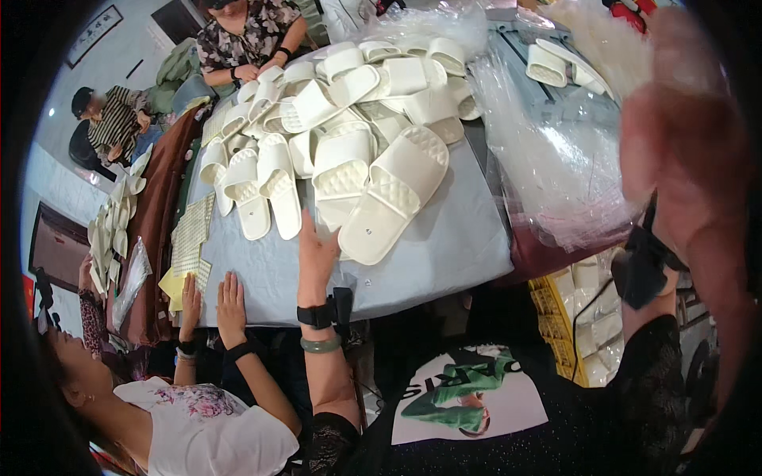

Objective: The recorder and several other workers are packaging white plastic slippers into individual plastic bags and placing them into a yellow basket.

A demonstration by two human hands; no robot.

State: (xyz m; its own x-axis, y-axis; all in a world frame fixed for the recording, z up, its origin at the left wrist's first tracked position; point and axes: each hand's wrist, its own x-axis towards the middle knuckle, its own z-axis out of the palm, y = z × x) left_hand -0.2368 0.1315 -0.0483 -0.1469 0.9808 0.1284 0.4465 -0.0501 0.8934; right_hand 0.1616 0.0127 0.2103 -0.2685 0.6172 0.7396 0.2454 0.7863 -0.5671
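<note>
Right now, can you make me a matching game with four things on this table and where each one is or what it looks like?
Things:
1. left hand
2. right hand
3. big white slipper
4. clear plastic bags

Places or looks:
A. heaped at the table's right side
B. raised close to the camera, blurred
C. flat on the grey table, beside the slippers
D. lying on the table, quilted strap

Pairs: 1-C, 2-B, 3-D, 4-A

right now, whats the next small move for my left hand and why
Probably slide the left hand slightly right onto the nearest white slipper: its open fingers rest on the grey table just beside the sole, holding nothing. The right hand is raised and blurred.
</note>
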